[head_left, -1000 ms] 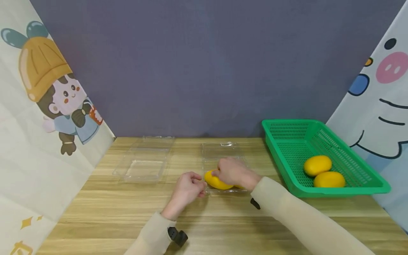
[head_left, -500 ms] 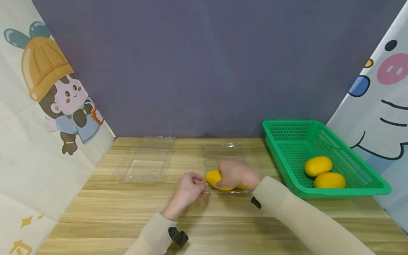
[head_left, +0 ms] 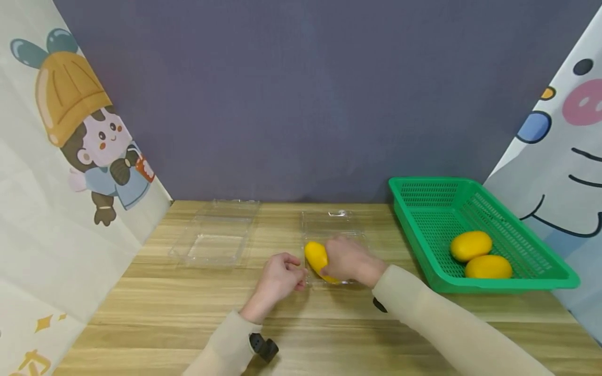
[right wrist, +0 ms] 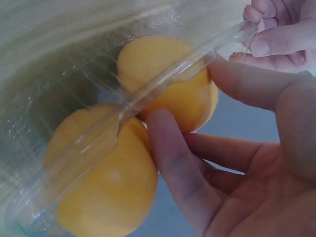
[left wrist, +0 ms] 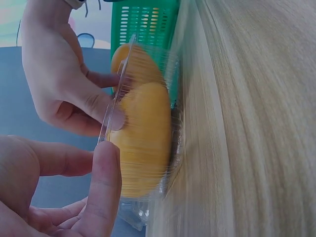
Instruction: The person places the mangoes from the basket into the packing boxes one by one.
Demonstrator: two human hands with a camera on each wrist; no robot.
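A clear plastic clamshell box (head_left: 329, 222) lies with its lid back in the middle of the table. In its base are two yellow mangoes; the left mango (head_left: 316, 255) slants front to back, and the head view hides the other mango (right wrist: 106, 173) under my right hand. My right hand (head_left: 350, 258) grips the left mango, one finger reaching between the two fruits in the right wrist view. At the box's front left corner, my left hand (head_left: 280, 277) pinches the rim between thumb and finger. Both mangoes show through the wall in the left wrist view.
To the left sits another clear clamshell box (head_left: 213, 248), its lid folded back. A green basket (head_left: 416, 235) at the right holds two more mangoes (head_left: 472, 245). A grey wall (head_left: 282, 104) closes off the table's far side.
My right hand has turned the left mango from lying sideways to a steeper slant, its far end swinging toward the back. My left hand stays at the box's corner.
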